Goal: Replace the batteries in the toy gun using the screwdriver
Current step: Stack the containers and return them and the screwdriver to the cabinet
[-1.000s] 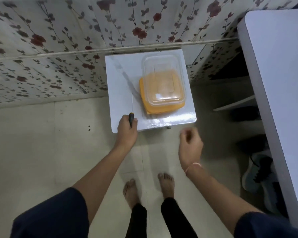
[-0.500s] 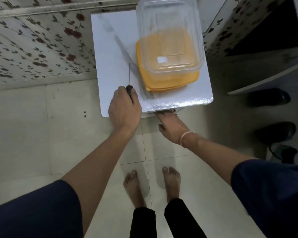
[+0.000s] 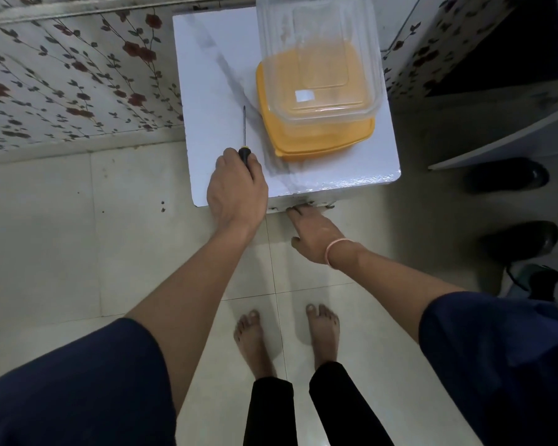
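On white table (image 3: 213,75) by floral wall (image 3: 62,91): clear tub (image 3: 319,53) stacked on orange tub (image 3: 322,136). Left hand (image 3: 236,191) grips screwdriver (image 3: 244,133); right hand (image 3: 316,233) reaches under near edge, its grip hidden.

No writing can be read anywhere: the only label, a small white sticker (image 3: 304,95) on the clear container (image 3: 319,59) in the upper middle of the frame, looks blank.

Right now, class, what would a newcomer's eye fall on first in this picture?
A clear box on an orange lid stands on the right of the small white table. The left hand grips a screwdriver at the table's near edge, while the right hand reaches under that edge.
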